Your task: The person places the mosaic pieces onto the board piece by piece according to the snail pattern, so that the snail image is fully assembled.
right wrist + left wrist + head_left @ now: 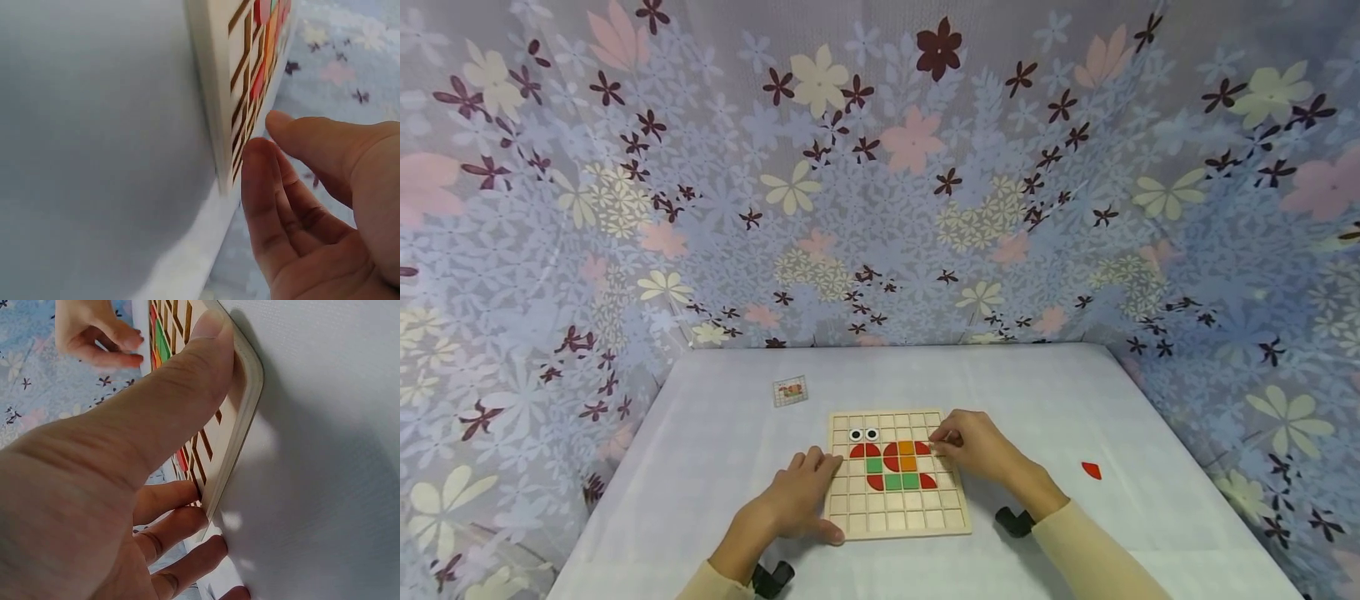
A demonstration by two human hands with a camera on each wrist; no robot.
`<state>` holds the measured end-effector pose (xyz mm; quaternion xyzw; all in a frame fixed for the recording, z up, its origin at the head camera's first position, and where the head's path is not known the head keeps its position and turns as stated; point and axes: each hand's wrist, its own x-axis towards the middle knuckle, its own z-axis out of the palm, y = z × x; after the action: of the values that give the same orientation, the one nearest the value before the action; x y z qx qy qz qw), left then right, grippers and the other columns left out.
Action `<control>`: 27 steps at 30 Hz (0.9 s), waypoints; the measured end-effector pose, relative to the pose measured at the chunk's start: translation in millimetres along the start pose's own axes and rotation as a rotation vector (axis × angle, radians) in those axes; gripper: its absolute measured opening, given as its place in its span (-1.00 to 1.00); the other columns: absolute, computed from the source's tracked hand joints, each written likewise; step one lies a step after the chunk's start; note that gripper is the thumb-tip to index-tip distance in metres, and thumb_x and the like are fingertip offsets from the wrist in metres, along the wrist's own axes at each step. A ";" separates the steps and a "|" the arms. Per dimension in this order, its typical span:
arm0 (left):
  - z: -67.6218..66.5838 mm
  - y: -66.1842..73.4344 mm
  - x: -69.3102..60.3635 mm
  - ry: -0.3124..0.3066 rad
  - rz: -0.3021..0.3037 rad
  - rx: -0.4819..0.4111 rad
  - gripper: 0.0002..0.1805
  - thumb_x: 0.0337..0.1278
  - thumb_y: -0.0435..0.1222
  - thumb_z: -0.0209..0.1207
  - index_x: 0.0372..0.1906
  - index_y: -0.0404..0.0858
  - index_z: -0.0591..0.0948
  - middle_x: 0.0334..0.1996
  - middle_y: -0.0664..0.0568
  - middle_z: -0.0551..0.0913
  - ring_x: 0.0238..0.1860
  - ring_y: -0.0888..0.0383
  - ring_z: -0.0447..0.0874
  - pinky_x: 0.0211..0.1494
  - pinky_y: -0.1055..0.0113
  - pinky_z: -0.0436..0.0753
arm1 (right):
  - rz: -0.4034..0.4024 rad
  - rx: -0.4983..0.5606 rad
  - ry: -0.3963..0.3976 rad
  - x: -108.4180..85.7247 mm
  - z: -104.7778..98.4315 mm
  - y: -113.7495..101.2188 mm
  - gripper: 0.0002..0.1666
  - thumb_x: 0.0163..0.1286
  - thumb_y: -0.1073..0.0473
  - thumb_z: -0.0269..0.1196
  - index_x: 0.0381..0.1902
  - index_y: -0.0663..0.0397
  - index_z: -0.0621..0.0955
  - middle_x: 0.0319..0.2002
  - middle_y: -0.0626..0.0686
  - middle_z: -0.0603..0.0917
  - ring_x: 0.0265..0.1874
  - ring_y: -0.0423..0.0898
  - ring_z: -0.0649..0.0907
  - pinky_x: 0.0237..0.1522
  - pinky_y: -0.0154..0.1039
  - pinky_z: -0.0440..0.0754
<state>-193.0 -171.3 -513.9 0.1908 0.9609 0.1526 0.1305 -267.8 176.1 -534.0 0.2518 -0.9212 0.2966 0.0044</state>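
A light wooden grid board point(895, 522) lies on the table, holding round eye pieces point(871, 434), red quarter-circle pieces point(927, 482), green squares point(892, 482) and orange squares point(907, 463). My left hand point(797, 497) rests along its left side; in the left wrist view the thumb point(181, 375) presses the corner while the fingers spread by the edge. Over the upper right part of the board is my right hand point(981, 448), beside a red piece point(922, 448). In the right wrist view a small gap shows between its thumb and index fingertips, with nothing seen in it.
A small picture card point(791, 391) lies behind the board to the left. One loose red piece point(1092, 471) is on the white table point(1037, 392) at the right. Flowered cloth point(880, 208) surrounds the table's back and sides.
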 end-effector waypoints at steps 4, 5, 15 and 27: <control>1.0 0.8 0.7 -0.004 0.001 0.005 0.27 -0.09 0.08 0.86 0.69 -0.31 0.48 0.38 -0.17 0.57 0.27 -0.11 0.51 0.23 -0.21 0.69 | 0.042 -0.002 0.041 -22.4 -15.2 13.2 -0.87 0.54 0.33 0.55 -0.03 0.07 0.92 -0.13 -0.03 0.85 -0.26 -0.28 0.69 -0.23 -0.34 0.69; 0.9 0.7 0.9 -0.005 0.000 0.007 0.28 -0.09 0.08 0.86 0.70 -0.31 0.48 0.39 -0.17 0.57 0.28 -0.11 0.51 0.24 -0.22 0.69 | 0.064 -0.004 0.050 -28.5 -19.0 17.0 -0.85 0.52 0.33 0.56 -0.02 0.06 0.92 -0.13 -0.03 0.85 -0.27 -0.27 0.69 -0.24 -0.34 0.68; 2.8 1.8 3.0 -0.016 -0.011 0.005 0.28 -0.09 0.09 0.86 0.71 -0.29 0.48 0.41 -0.16 0.57 0.31 -0.13 0.52 0.28 -0.22 0.69 | 0.276 -0.079 0.123 -102.9 -63.5 70.1 -0.70 0.46 0.19 0.65 0.11 0.02 0.91 -0.08 0.05 0.79 -0.25 -0.21 0.59 -0.29 -0.27 0.55; 1.1 1.0 1.2 -0.011 -0.026 -0.001 0.28 -0.11 0.06 0.87 0.71 -0.29 0.47 0.42 -0.16 0.57 0.32 -0.13 0.52 0.31 -0.23 0.68 | 0.463 -0.097 0.096 -159.2 -99.8 112.1 -0.39 0.47 -0.08 0.67 0.33 0.10 0.83 0.20 0.34 0.74 -0.03 0.11 0.71 -0.16 0.03 0.70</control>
<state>-193.5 -169.7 -514.7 0.1791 0.9625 0.1503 0.1376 -195.2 382.4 -537.8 0.0193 -0.9663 0.2567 -0.0079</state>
